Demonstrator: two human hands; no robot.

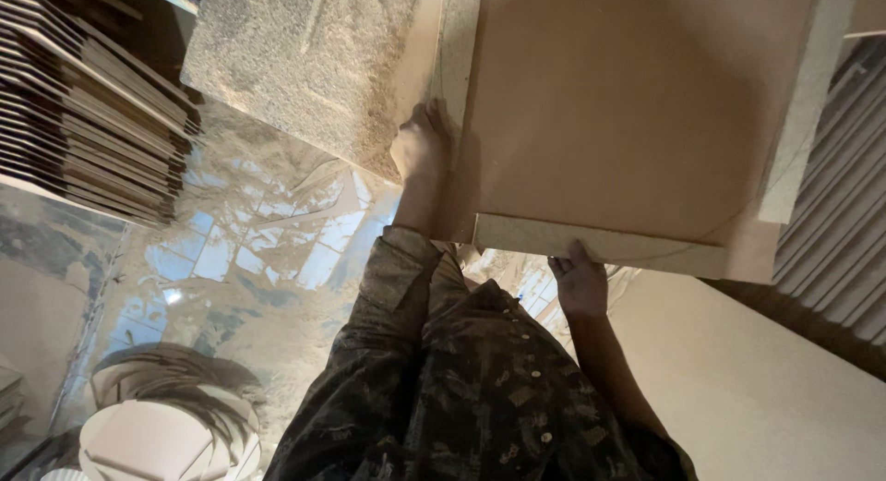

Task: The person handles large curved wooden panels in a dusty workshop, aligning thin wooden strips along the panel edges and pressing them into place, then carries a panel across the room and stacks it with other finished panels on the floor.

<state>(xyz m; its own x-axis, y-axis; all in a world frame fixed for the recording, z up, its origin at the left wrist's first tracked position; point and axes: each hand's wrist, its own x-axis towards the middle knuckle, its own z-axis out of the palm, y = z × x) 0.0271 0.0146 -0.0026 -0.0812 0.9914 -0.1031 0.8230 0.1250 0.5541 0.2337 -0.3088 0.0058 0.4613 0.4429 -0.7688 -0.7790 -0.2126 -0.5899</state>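
Both hands grip one large tan fibreboard panel (pixel 628 102), which lies flat across the upper right of the view. Left hand (pixel 420 144), at 12 o'clock from the person's patterned dark shirt (pixel 461 389), presses against the panel's left edge with fingers curled over it; how far the fingers wrap beneath cannot be seen. Right hand (pixel 580 280), at about 3 o'clock from the left hand, closes on the panel's near edge, thumb side up, just below a pale strip of exposed board edge (pixel 600 246) marked with a curved pencil line.

Reading left to right: a tall stack of thin cut boards (pixel 92 102) stands at 9 o'clock; a surface thick with sawdust (pixel 305 66) lies at 11 o'clock, touching the panel's left margin; the panel itself fills 12 to 2 o'clock; a second ribbed stack of boards (pixel 835 232) sits at 3 o'clock. A pile of rounded offcuts (pixel 157 426) rests at 7 o'clock on the dusty tiled floor (pixel 258 250).

As a judgement, the panel is marked but uncut along the curve, so shaping appears barely begun, while the offcuts suggest other pieces are finished. No bin, box or tray is visible; boards and offcuts lie in open stacks only.
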